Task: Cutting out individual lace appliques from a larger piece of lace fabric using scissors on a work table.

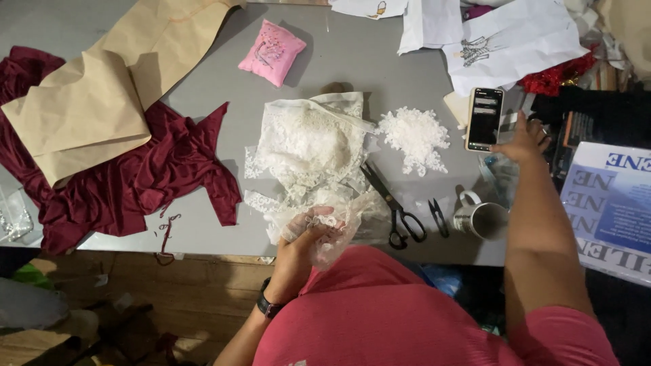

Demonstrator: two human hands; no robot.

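Note:
My left hand [303, 238] is closed around a bunch of sheer white lace fabric [308, 146] at the near edge of the grey table [352, 61]. The lace spreads up the middle of the table. My right hand [523, 142] reaches out to the right, its fingers beside a black smartphone [484, 118] that lies on the table with its screen lit. Whether the fingers touch the phone is unclear. A small piece of white lace trim [415, 135] lies between the lace pile and the phone.
Black scissors [393, 207] and small thread snips [438, 217] lie near the front edge beside a mug [483, 218]. Dark red fabric [129, 169], brown pattern paper [88, 102], a pink pincushion [272, 51], sketch sheets [508, 41] and a printed box [610, 203] surround them.

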